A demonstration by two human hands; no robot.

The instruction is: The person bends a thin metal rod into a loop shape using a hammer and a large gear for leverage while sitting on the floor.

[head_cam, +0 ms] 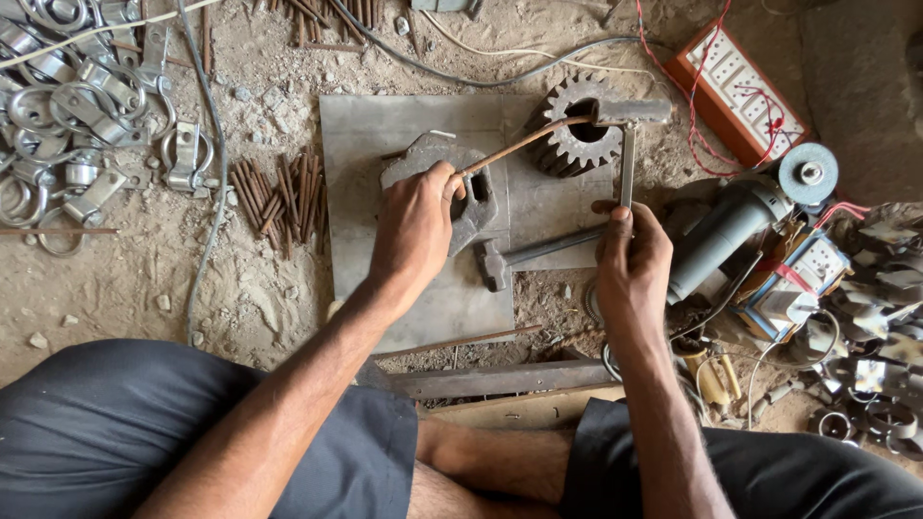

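Note:
My left hand (415,226) grips a thin rusty rod (519,146) at its near end, over a grey metal block with a slot (471,197). The rod runs up and right into the centre of a dark toothed gear (577,125). My right hand (630,255) holds the lower end of a flat steel lever (627,163), whose top joins a short bar (635,111) lying across the gear. All this rests on a square steel plate (385,125) on the ground. A hammer (524,255) lies on the plate between my hands.
A bundle of short rusty rods (279,197) lies left of the plate. A heap of bent metal clamps (77,106) fills the upper left. An angle grinder (740,221), a red switchboard (735,91), cables and scrap sit at the right. A steel bar (500,378) lies near my knees.

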